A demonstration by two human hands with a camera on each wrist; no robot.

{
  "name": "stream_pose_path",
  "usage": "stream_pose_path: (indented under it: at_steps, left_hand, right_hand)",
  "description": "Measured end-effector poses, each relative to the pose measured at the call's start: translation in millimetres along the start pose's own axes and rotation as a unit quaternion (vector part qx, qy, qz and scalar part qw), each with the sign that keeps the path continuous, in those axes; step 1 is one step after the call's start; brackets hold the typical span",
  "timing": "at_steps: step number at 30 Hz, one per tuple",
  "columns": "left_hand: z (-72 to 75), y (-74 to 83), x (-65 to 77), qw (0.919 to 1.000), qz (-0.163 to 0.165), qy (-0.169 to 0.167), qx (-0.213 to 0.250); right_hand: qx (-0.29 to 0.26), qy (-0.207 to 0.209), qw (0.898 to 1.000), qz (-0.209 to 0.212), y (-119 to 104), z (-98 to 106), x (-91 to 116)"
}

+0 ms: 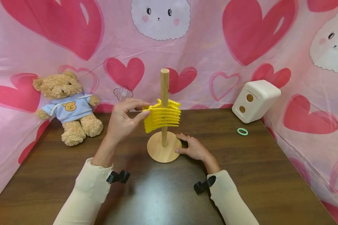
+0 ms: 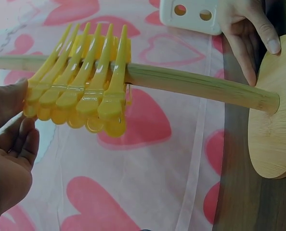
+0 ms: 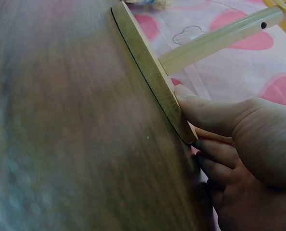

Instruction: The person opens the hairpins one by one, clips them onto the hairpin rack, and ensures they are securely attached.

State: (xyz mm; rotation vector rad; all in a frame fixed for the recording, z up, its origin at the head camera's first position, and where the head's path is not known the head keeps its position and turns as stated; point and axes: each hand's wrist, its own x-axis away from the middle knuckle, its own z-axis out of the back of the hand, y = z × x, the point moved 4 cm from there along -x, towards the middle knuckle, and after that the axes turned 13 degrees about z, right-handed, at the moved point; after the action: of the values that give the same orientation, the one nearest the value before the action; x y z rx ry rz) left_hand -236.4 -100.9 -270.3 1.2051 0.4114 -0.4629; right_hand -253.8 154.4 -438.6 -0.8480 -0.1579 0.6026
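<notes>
A yellow hair claw clip (image 1: 161,118) sits partway up the round wooden post (image 1: 164,84), its long curved teeth on either side of the post. My left hand (image 1: 126,117) pinches the clip's end between thumb and fingers, as the left wrist view also shows. The post rises upright from a round wooden base (image 1: 157,153) on the table. My right hand (image 1: 194,148) grips the base's right edge. In the right wrist view its thumb (image 3: 201,108) lies on top of the base and the other fingers bend at the rim.
A teddy bear (image 1: 70,107) in a blue hoodie leans against the pink heart-print cloth (image 1: 205,56) at the back left. At the back right stands a tilted white box (image 1: 260,100) with two round holes, and a small green ring (image 1: 242,131) lies before it on the brown table (image 1: 242,165).
</notes>
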Motion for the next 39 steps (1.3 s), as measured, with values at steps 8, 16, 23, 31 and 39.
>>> stream_pose_path:
  at_steps: [8, 16, 23, 31, 39]
  left_hand:
    - [-3.6, -2.2, 0.7, 0.9997, 0.019, -0.012, -0.007]
    - [-5.1, -6.6, 3.2, 0.9995, 0.027, -0.015, -0.005]
    - [-5.4, -9.6, 5.2, 0.9997, 0.024, -0.01, -0.002]
    - [-5.1, -10.4, 7.2, 0.9994, 0.031, -0.014, -0.002]
    - [1.7, -11.6, 10.5, 0.999, 0.041, -0.014, -0.001]
  right_hand:
    - [0.0, 0.005, 1.0, -0.001, 1.2, 2.2, 1.6]
    - [0.002, 0.002, 1.0, 0.011, 3.3, 0.0, 2.5]
    - [0.003, 0.005, 1.0, 0.012, 2.1, 0.5, 2.1]
    - [0.023, 0.0, 1.0, 0.008, 2.5, 1.9, 1.7]
    - [0.012, 0.014, 1.0, 0.008, -2.5, 11.8, 3.5]
